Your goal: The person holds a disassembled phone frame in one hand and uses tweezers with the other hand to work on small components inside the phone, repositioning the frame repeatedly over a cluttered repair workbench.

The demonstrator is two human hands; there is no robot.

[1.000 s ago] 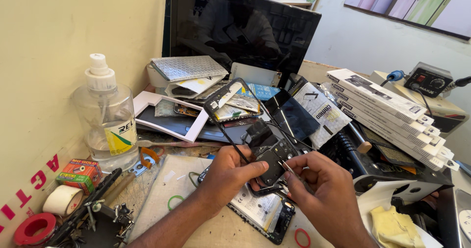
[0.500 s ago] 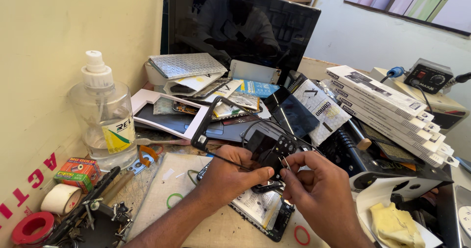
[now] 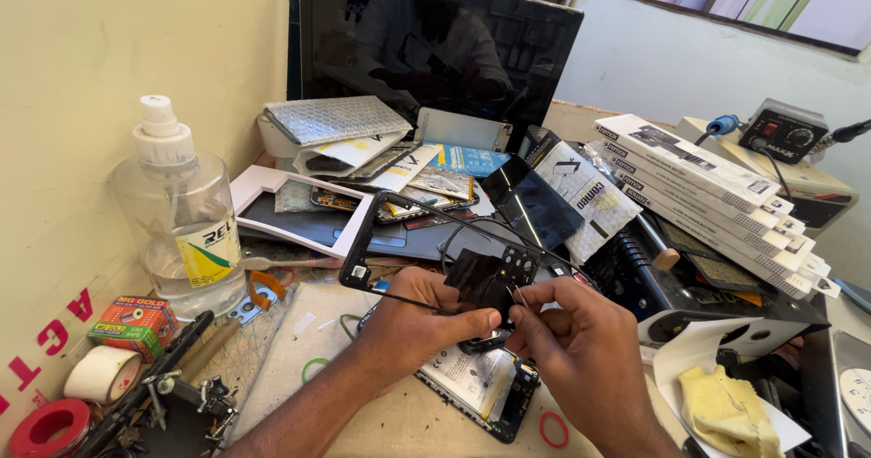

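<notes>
Cluttered bench below: your left hand [image 3: 413, 317] now lifts the phone frame [image 3: 426, 249] higher, right hand [image 3: 581, 349] pinching tweezers [image 3: 517, 297] at its fingertips.

Left of fingers [image 3: 490, 317]: bottle [image 3: 181, 222], tape rolls [image 3: 100, 374] on counter [image 3: 408, 422].
Behind: phone frame [image 3: 363, 240], monitor [image 3: 435, 50] beyond it.
Right: stacked boxes [image 3: 708, 186]; cloth [image 3: 726, 408] nearer.
Below: opened phone [image 3: 476, 385] on counter.
</notes>
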